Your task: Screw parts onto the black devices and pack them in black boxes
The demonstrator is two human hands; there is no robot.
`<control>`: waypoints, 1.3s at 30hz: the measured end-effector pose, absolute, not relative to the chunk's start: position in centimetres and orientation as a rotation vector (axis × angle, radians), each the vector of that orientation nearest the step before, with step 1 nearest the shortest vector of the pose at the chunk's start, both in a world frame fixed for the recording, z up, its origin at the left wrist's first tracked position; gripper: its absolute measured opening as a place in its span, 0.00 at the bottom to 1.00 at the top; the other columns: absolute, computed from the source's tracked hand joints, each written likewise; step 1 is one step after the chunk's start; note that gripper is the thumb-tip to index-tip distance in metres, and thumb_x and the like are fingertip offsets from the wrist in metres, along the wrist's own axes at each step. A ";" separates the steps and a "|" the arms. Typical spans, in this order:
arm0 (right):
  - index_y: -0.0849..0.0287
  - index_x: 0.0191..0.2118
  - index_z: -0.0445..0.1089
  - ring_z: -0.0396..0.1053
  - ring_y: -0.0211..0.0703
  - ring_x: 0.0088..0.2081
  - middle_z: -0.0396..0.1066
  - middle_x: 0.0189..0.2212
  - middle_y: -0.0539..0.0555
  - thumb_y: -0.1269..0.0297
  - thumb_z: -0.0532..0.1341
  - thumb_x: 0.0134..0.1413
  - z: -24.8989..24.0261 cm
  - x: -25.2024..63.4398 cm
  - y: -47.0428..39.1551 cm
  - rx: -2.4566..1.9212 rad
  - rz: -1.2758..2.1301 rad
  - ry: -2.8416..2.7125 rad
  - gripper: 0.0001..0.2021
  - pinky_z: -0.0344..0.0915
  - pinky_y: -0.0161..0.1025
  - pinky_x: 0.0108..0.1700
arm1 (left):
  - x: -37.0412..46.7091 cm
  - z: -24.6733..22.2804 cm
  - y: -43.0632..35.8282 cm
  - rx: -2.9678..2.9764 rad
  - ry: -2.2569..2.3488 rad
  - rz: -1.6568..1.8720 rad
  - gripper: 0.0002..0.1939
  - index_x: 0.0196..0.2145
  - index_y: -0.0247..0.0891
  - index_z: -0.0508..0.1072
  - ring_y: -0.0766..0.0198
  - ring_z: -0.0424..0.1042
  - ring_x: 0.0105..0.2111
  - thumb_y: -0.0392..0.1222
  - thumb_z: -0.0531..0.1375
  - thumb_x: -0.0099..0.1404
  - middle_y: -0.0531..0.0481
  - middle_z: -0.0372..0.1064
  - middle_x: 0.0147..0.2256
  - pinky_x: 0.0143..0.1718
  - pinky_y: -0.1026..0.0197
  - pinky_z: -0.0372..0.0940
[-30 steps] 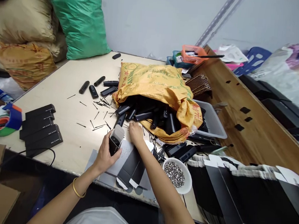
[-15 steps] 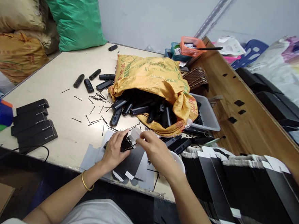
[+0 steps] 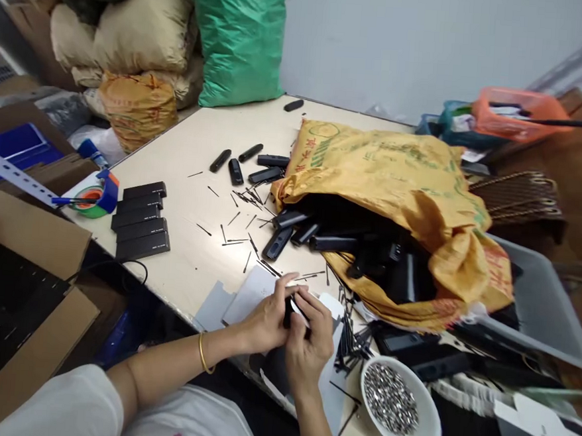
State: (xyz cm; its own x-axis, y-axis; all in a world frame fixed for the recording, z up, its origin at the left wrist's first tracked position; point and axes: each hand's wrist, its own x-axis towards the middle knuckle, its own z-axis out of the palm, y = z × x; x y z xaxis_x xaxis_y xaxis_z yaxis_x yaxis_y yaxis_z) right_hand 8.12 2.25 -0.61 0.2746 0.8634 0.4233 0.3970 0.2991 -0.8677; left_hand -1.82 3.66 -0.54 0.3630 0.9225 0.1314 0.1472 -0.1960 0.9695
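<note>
Both my hands meet over the table's front edge, around a small black box with a white flap, mostly covered by the fingers. My left hand [image 3: 270, 319] wraps the box from the left. Fingers and thumb of my right hand [image 3: 310, 332] press on its flap end from the right. Flat black and grey card sheets [image 3: 329, 380] lie beneath. A white bowl [image 3: 427, 403] of small shiny metal pieces stands right of my right hand. Beyond the hands, an open yellow sack [image 3: 384, 165] holds black devices, and thin black sticks lie scattered beside it.
Several black boxes [image 3: 144, 221] lie in a row at the left, near a tape roll [image 3: 92, 204]. An open carton [image 3: 31, 226] stands at lower left. Behind are a green sack [image 3: 236, 38] and orange basket [image 3: 520, 118]. A grey bin [image 3: 554, 303] sits right.
The view has swung left, bringing the carton and the full bowl into sight. My hands have drawn together, and the box's white flap, raised before, is now mostly hidden by my fingers.
</note>
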 end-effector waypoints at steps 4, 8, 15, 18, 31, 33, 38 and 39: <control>0.58 0.41 0.67 0.69 0.48 0.45 0.71 0.41 0.57 0.61 0.57 0.57 -0.7 8.4 1.7 -1.334 0.502 -1.180 0.09 0.63 0.52 0.49 | -1.6 -0.8 3.3 1.626 1.014 0.991 0.38 0.59 0.38 0.46 0.54 0.61 0.57 0.38 0.62 0.56 0.37 0.58 0.56 0.57 0.50 0.59; 0.57 0.39 0.68 0.68 0.52 0.47 0.71 0.42 0.59 0.61 0.54 0.59 -1.4 8.5 1.4 -1.280 0.399 -1.327 0.09 0.63 0.56 0.50 | -1.4 -1.2 3.1 1.624 0.992 0.994 0.38 0.59 0.37 0.44 0.53 0.61 0.57 0.38 0.61 0.56 0.35 0.58 0.56 0.57 0.49 0.59; 0.57 0.52 0.61 0.60 0.53 0.57 0.59 0.57 0.63 0.55 0.50 0.61 -1.8 8.6 0.6 -1.240 0.614 -1.455 0.18 0.61 0.57 0.53 | -3.0 0.2 3.7 1.666 1.249 0.807 0.30 0.51 0.39 0.57 0.54 0.71 0.41 0.43 0.63 0.53 0.43 0.68 0.43 0.41 0.52 0.68; 0.58 0.53 0.60 0.66 0.49 0.51 0.62 0.54 0.63 0.54 0.49 0.61 -2.0 10.8 0.2 -1.285 0.792 -1.244 0.19 0.66 0.50 0.48 | -8.7 1.6 4.5 1.765 1.587 0.774 0.24 0.49 0.39 0.62 0.54 0.69 0.44 0.45 0.61 0.55 0.44 0.68 0.44 0.46 0.54 0.66; 0.58 0.32 0.70 0.69 0.43 0.31 0.73 0.29 0.53 0.54 0.55 0.57 -1.1 17.6 -1.3 -1.726 0.599 -1.435 0.14 0.62 0.38 0.36 | -19.9 -0.2 8.2 1.800 2.160 -0.049 0.36 0.61 0.28 0.54 0.41 0.62 0.53 0.52 0.55 0.60 0.30 0.63 0.52 0.48 0.47 0.61; 0.57 0.32 0.69 0.69 0.43 0.31 0.73 0.29 0.52 0.54 0.54 0.57 -1.0 18.0 -1.2 -1.748 0.535 -1.470 0.13 0.62 0.38 0.36 | -18.3 -1.2 8.7 1.869 2.205 0.075 0.33 0.60 0.27 0.54 0.40 0.57 0.56 0.48 0.55 0.61 0.27 0.57 0.55 0.51 0.45 0.59; 0.57 0.31 0.68 0.68 0.44 0.30 0.72 0.27 0.53 0.56 0.52 0.58 -1.3 19.7 -1.5 -1.858 0.361 -1.515 0.13 0.61 0.40 0.36 | -9.8 -1.5 12.1 2.109 1.622 0.541 0.24 0.55 0.35 0.61 0.54 0.65 0.50 0.49 0.52 0.65 0.38 0.63 0.50 0.51 0.54 0.61; 0.57 0.31 0.68 0.68 0.44 0.31 0.72 0.28 0.54 0.57 0.51 0.58 -1.3 20.2 -1.8 -1.893 0.311 -1.522 0.13 0.61 0.40 0.36 | -7.5 -1.5 13.0 2.104 1.603 0.531 0.25 0.55 0.34 0.60 0.52 0.65 0.50 0.50 0.53 0.64 0.37 0.63 0.49 0.51 0.52 0.61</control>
State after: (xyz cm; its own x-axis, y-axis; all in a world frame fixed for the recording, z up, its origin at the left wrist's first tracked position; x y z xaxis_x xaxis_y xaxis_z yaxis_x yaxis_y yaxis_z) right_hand 20.20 -1.75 -1.34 0.2883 0.9312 0.2232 0.7690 -0.0862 -0.6334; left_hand -7.52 13.01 -1.49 0.2540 0.9665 0.0367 0.7976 -0.2308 0.5573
